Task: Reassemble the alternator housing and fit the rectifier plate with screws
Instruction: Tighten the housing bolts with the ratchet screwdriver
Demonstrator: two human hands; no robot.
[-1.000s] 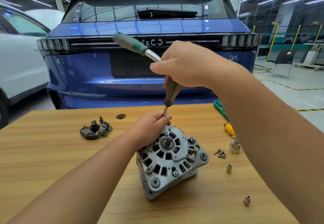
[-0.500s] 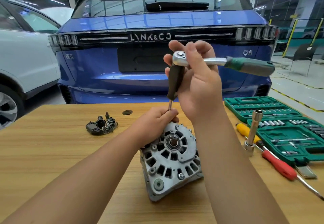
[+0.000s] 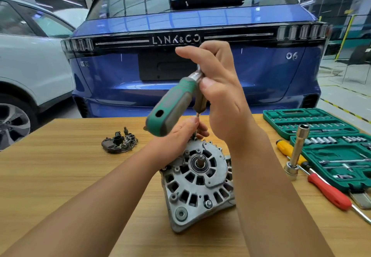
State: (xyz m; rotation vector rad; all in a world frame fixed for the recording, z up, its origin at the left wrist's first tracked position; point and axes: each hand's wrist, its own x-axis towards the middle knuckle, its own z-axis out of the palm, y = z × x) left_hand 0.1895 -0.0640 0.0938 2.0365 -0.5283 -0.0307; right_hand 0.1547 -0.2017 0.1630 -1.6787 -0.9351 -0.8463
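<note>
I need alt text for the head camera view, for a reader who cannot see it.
A person's right hand holds a green-handled ratchet on a driver above a grey alternator on a wooden table, while the left hand steadies the driver's tip at the housing's top edge. A rectifier plate lies to the left, a green socket set to the right.

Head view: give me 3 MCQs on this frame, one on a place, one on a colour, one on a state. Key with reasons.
1. Where does the rectifier plate lie?
A. On the table left of the alternator
B. In the tool case
C. On the alternator

2. What colour is the ratchet handle?
A. Red
B. Green and grey
C. Yellow

3. What is the left hand doing?
A. Resting flat on the table
B. Gripping the red screwdriver
C. Pinching the driver's shaft at the alternator

Key: 1 A, it sits apart on bare wood; 2 B, green grip with grey inlay; 3 C, fingertips close around the shaft at the housing's top edge.
</note>
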